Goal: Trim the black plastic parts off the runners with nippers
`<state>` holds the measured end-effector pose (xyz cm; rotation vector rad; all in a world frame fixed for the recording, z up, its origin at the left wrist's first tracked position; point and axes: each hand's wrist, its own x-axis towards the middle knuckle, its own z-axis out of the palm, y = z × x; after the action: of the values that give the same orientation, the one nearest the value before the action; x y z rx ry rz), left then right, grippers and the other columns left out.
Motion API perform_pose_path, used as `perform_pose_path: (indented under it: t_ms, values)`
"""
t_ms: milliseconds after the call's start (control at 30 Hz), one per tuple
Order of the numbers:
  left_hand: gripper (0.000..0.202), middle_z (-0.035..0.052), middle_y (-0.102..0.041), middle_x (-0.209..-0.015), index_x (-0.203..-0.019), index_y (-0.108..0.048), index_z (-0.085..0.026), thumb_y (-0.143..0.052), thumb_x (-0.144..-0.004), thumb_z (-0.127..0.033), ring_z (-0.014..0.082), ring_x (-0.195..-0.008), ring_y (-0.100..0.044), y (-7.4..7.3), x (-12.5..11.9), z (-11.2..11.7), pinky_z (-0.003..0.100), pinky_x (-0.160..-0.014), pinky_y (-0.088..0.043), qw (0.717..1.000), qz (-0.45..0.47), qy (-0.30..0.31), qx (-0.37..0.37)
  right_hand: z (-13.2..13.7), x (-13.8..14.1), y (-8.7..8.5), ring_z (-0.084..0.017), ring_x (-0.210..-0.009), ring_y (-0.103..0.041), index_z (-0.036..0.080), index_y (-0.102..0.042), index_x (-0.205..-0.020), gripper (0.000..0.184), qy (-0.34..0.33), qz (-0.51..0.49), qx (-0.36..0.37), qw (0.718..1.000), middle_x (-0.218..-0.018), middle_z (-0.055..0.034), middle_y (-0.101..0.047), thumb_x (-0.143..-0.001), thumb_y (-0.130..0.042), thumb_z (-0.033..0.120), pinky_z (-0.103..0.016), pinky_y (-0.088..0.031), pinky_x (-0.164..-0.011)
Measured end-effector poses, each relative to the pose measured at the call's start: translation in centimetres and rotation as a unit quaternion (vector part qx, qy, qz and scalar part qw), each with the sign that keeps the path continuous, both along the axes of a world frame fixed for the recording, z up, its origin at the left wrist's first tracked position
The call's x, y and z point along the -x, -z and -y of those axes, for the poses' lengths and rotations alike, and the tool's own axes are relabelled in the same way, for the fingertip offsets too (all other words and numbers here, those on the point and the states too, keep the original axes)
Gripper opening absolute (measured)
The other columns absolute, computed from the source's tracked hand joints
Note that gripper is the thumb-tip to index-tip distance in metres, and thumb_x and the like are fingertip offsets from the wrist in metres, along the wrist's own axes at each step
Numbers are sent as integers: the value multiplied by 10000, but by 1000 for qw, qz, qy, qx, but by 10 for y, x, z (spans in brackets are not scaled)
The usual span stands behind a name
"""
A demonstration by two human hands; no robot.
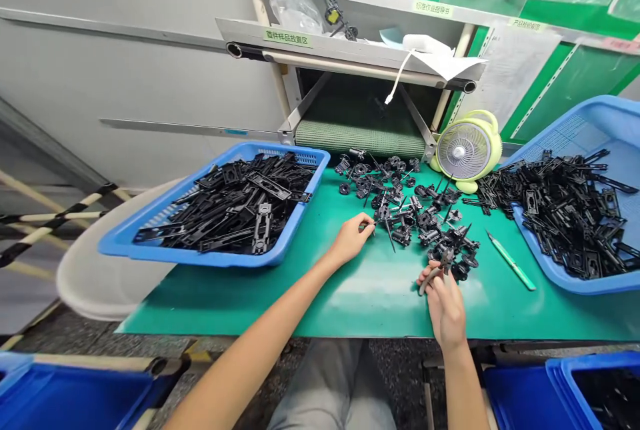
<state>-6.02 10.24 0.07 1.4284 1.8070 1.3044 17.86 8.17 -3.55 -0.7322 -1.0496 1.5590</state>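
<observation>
Small pliers [433, 278] clamped in the right hand [444, 310], long axis tilted up and to the right, nose touching the near edge of the pile of black plastic parts [425, 217]. Left hand [350, 238] sits further from the pile, over the green mat [320, 283], fingertips [367, 225] pinched together on a thin black piece [373, 225].
</observation>
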Motion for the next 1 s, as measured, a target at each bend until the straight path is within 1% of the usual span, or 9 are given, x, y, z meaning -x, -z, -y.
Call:
perform_pose_path:
  t_ms: [133,267,367,467,533,633,767,900,1000]
  values:
    - [276,32,-657,-784,-790,-433,-210,-418,-882,-470,152,-631,-651,-6,-20,53,283,-582,-531,995,93,-19,-8,6,-2,-8,-207,-850,-550,220,-608,-1070,331,-8,21,-5,1000,-915,-55,-564,-827,-637,441,-379,-489,-814]
    - [347,-54,-532,-544,-740,-380,-222,-406,-892,-533,91,-396,-484,-9,-46,94,185,-378,-353,961,256,-103,19,53,-14,-19,-214,-850,-587,201,-637,-1110,361,-107,91,34,990,-976,-84,-626,-854,-622,454,-364,-505,-809]
    - [363,-78,-449,-462,-719,-395,-218,-364,-913,-523,72,-369,-379,-6,-56,101,175,-400,-319,951,267,-153,25,96,-26,-21,-242,-896,-630,215,-664,-1138,397,-169,152,51,972,-1072,-107,-669,-826,-662,461,-407,-508,-877]
    - [346,-70,-476,-508,-718,-396,-219,-387,-898,-513,79,-401,-398,-1,-53,94,188,-433,-334,959,244,-127,66,112,-31,-19,-269,-1005,-637,242,-649,-1189,441,-171,204,67,962,-1188,-114,-656,-824,-663,489,-427,-484,-948]
    - [335,-51,-520,-542,-730,-423,-219,-389,-891,-511,98,-423,-438,0,-45,91,210,-449,-351,968,206,-96,107,108,-30,-18,-273,-1045,-628,230,-648,-1183,444,-157,234,69,957,-1178,-119,-660,-831,-653,501,-414,-476,-964]
    - [378,-14,-557,-555,-678,-489,-213,-377,-902,-497,145,-505,-512,-3,-31,96,250,-509,-381,986,45,-77,143,96,-26,-16,-261,-999,-638,202,-660,-1141,425,-129,243,61,960,-1085,-119,-684,-850,-625,510,-386,-492,-933]
    - [328,26,-653,-730,-736,-620,-206,-438,-912,-415,176,-643,-588,-9,-25,120,280,-617,-434,978,-141,-105,109,89,-23,-17,-250,-982,-637,195,-659,-1132,410,-105,217,63,969,-1087,-118,-680,-866,-608,503,-358,-506,-894]
    - [255,59,-673,-896,-1026,-646,-205,-459,-937,-353,180,-762,-639,-9,-59,132,272,-691,-478,971,-228,-70,-6,85,-25,-21,-233,-940,-623,197,-651,-1163,409,-79,188,80,976,-1043,-102,-672,-868,-612,478,-346,-510,-863]
    - [369,95,-658,-997,-1228,-579,-223,-530,-909,-404,209,-797,-666,-10,-96,115,275,-641,-484,942,-329,23,58,79,-30,-23,-238,-941,-613,190,-644,-1177,415,-72,162,84,981,-1053,-109,-658,-875,-602,471,-369,-499,-874]
